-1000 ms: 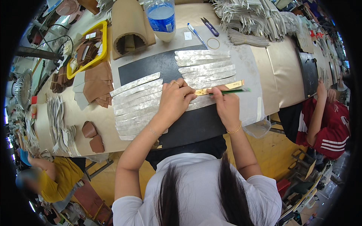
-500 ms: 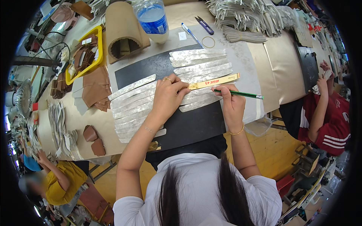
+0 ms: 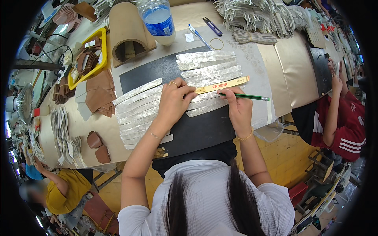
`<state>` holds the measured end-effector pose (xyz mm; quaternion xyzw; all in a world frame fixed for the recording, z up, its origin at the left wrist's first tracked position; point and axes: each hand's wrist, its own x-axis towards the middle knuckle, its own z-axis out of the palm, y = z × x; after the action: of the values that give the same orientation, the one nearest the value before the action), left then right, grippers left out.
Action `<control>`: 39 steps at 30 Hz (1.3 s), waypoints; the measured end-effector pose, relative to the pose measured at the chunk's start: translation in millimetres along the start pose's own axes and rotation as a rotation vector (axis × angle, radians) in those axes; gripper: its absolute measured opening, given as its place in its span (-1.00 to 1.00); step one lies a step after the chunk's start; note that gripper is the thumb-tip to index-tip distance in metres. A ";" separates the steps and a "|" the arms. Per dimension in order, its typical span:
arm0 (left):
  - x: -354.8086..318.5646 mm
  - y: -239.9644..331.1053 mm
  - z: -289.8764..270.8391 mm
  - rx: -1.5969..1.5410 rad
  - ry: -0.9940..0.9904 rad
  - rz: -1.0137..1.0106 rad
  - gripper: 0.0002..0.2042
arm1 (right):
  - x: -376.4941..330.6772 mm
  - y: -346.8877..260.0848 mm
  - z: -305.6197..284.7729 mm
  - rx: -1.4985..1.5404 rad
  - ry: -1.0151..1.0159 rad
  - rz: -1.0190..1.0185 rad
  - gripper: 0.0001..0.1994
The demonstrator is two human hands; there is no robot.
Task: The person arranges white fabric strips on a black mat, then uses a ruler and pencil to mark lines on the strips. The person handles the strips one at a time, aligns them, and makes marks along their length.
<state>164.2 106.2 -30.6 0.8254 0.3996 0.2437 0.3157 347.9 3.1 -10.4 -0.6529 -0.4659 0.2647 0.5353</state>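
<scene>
A narrow yellow template strip (image 3: 226, 84) with red marks lies across silvery-grey strips (image 3: 212, 70) laid side by side. My left hand (image 3: 176, 98) presses its left end down, fingers bent and closed over it with the thumb at the tip. In my right hand (image 3: 239, 105) a green pencil (image 3: 252, 96) is gripped, its point touching or very near the template's lower edge. More silvery strips (image 3: 138, 108) fan out left of my left hand, some partly under it. Beneath everything is a black mat (image 3: 202, 135).
A blue pen (image 3: 199, 36), thread snips (image 3: 212, 26) and a rubber band (image 3: 216, 43) lie beyond the strips. Further left stand a bottle (image 3: 157, 21), a brown tube (image 3: 130, 29) and a yellow basket (image 3: 104, 51). Strip bundles (image 3: 256, 17) are heaped back right. Co-workers sit at both sides.
My right hand and the pencil have shifted slightly left and down along the template's lower edge. My left hand and the template stay nearly in place.
</scene>
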 end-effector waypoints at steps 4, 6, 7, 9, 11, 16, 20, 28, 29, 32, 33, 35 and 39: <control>0.1 -1.2 -0.3 0.019 0.004 0.021 -0.84 | 10.0 -0.6 11.2 -0.083 -0.056 -0.038 -0.74; 0.8 -2.1 -0.7 0.027 0.001 0.032 -0.83 | 14.3 0.2 17.0 -0.164 -0.090 -0.062 -0.75; 1.4 -1.8 -1.2 0.026 -0.004 0.035 -0.84 | 16.4 0.6 19.3 -0.224 -0.107 -0.079 -0.75; 2.0 -1.9 -1.3 0.029 -0.005 0.039 -0.84 | 18.0 -0.2 21.5 -0.320 -0.137 -0.091 -0.74; 2.2 -1.7 -0.4 0.036 0.001 0.042 -0.85 | 19.5 -2.7 22.8 -0.391 -0.162 -0.083 -0.74; 2.5 0.1 0.3 0.080 0.012 0.064 -0.87 | 17.8 2.1 27.2 -0.447 -0.139 -0.184 -0.76; 2.3 -1.9 1.0 0.090 0.003 0.061 -0.87 | 19.6 0.9 27.3 -0.530 -0.154 -0.241 -0.77; 3.7 -0.1 -1.5 0.060 -0.016 0.043 -0.86 | 22.5 2.7 20.3 -0.302 -0.158 -0.075 -0.74; 4.7 0.0 -2.4 0.049 -0.021 0.039 -0.85 | 24.0 3.8 18.3 -0.200 -0.136 -0.026 -0.74; 9.4 -0.8 -4.4 -0.065 -0.029 -0.028 -0.84 | 27.4 1.7 10.4 -0.038 0.039 -0.047 -0.71; 12.2 0.1 -5.0 -0.041 -0.021 -0.019 -0.83 | 28.8 -2.4 8.0 0.011 0.078 -0.051 -0.69; 17.3 2.3 -6.0 0.005 -0.006 0.001 -0.83 | 27.2 -4.4 4.5 0.031 0.090 -0.037 -0.68; 20.9 -1.2 -3.5 0.012 0.025 0.008 -0.82 | 20.9 -1.7 -0.5 0.039 0.063 -0.036 -0.68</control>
<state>173.0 124.9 -25.9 0.8258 0.4015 0.2529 0.3048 356.7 21.5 -5.4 -0.6418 -0.4552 0.2434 0.5671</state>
